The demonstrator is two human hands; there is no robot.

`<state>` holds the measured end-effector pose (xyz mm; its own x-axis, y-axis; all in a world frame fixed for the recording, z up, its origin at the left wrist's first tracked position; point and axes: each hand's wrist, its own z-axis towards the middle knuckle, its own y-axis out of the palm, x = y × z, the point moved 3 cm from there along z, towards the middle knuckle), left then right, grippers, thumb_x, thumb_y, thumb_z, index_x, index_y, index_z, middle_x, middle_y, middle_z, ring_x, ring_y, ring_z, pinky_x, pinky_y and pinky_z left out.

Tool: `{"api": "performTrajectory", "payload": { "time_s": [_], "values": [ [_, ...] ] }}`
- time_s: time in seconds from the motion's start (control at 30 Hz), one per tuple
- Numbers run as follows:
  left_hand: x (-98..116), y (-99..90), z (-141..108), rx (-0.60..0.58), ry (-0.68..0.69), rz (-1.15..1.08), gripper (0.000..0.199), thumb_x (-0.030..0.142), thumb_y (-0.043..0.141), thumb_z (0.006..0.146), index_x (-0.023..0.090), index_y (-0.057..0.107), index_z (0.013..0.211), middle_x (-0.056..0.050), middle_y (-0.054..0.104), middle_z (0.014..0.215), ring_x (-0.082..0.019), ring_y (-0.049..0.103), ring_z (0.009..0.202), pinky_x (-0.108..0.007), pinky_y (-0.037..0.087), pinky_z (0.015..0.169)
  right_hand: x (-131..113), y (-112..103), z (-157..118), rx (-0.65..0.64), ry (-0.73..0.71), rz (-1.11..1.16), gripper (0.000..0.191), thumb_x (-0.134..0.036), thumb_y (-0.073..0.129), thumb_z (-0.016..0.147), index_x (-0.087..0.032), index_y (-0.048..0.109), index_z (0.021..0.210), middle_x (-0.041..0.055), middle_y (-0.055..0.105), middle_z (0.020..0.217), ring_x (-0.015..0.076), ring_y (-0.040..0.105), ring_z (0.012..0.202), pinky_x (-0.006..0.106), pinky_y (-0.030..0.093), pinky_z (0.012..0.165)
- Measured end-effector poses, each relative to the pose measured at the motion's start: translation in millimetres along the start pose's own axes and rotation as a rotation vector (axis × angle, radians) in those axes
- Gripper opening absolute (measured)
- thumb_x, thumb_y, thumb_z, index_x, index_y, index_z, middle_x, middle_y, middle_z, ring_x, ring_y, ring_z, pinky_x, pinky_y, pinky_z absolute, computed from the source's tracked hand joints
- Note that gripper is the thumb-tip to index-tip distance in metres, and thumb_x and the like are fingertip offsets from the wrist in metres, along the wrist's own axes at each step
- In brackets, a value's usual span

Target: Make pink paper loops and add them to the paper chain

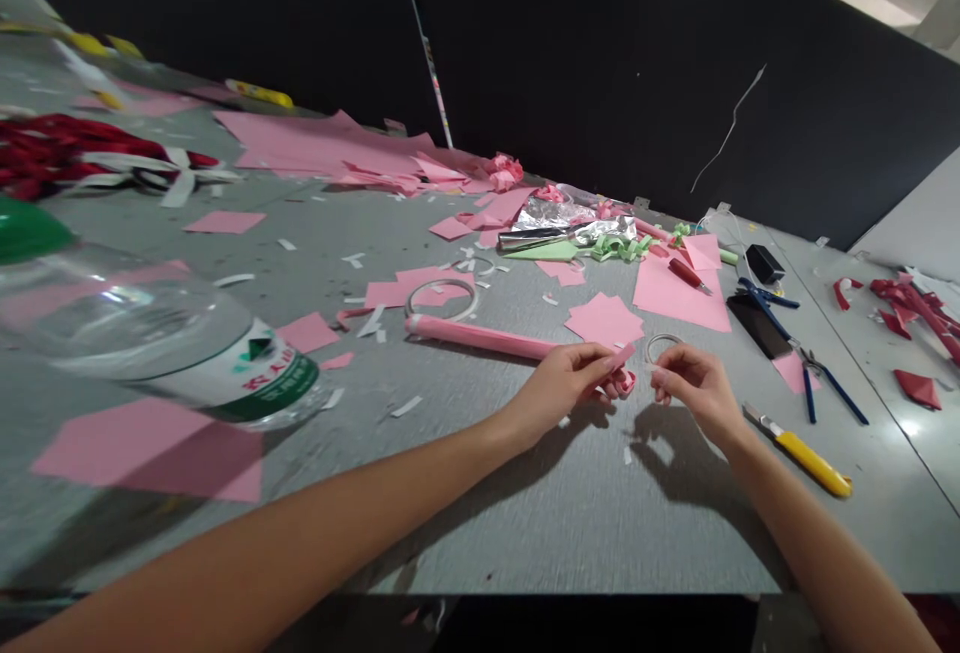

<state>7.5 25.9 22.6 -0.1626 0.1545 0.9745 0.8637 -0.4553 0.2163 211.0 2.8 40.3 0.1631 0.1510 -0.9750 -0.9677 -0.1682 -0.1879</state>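
Note:
My left hand [564, 385] is closed around one end of a long pink paper roll [480, 335], which stretches away to the left. Curled pink paper [625, 383] sticks out past its fingertips. My right hand [701, 388] pinches a thin, pale roll of tape [661, 345] that stands up as a ring above the fingers. A small gap separates the two hands. Behind the paper roll's left end rests a larger tape roll [441, 301]. Just beyond my left hand lie cut pink paper pieces [604, 319].
A clear plastic bottle [172, 323] with a green cap is at the left. To the right are a yellow utility knife [814, 463], blue-handled pliers [810, 363] and a black phone [757, 323]. Crumpled foil [555, 218] and pink sheets [322, 143] lie by the black panel.

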Motion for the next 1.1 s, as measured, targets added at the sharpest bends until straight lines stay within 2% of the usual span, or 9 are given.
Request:
{"api": "performTrajectory", "payload": {
  "time_s": [0.13, 0.3, 0.5, 1.1],
  "values": [
    [5.3, 0.3, -3.7, -0.022, 0.071, 0.302, 0.043, 0.054, 0.07, 0.094, 0.013, 0.081, 0.088, -0.01, 0.078, 0.087, -0.014, 0.06, 0.062, -0.028, 0.049, 0.059, -3.4, -0.1, -0.3, -0.023, -0.015, -0.059, 0.027, -0.044, 0.078, 0.09, -0.021, 0.067, 0.084, -0.0001, 0.065, 0.07, 0.0146, 0.06, 0.058, 0.029, 0.049, 0.058],
    [7.8, 2.1, -8.6, -0.022, 0.26, 0.571, 0.034, 0.04, 0.06, 0.102, 0.018, 0.084, 0.093, -0.005, 0.08, 0.084, -0.015, 0.064, 0.067, -0.028, 0.046, 0.067, -7.8, 3.2, -2.3, -0.113, -0.028, -0.263, 0.02, -0.037, 0.07, 0.095, -0.021, 0.067, 0.084, -0.001, 0.062, 0.069, 0.0135, 0.053, 0.057, 0.028, 0.04, 0.055],
    [3.2, 1.4, -8.6, -0.014, 0.313, 0.605, 0.031, 0.036, 0.061, 0.104, 0.019, 0.084, 0.094, -0.005, 0.084, 0.092, -0.019, 0.072, 0.078, -0.029, 0.048, 0.073, -7.8, 5.6, -2.1, -0.109, -0.066, -0.414, 0.02, -0.035, 0.066, 0.097, -0.02, 0.068, 0.083, -0.0004, 0.063, 0.069, 0.0141, 0.051, 0.06, 0.029, 0.037, 0.057],
    [7.0, 3.8, -11.1, -0.024, 0.341, 0.639, 0.025, 0.027, 0.061, 0.104, 0.019, 0.084, 0.1, -0.004, 0.084, 0.093, -0.019, 0.074, 0.082, -0.028, 0.048, 0.076, -3.0, 7.4, -2.9, -0.083, -0.072, -0.425, 0.02, -0.034, 0.068, 0.099, -0.02, 0.073, 0.086, 0.0006, 0.067, 0.071, 0.0143, 0.055, 0.06, 0.029, 0.038, 0.057]
  ]
}}
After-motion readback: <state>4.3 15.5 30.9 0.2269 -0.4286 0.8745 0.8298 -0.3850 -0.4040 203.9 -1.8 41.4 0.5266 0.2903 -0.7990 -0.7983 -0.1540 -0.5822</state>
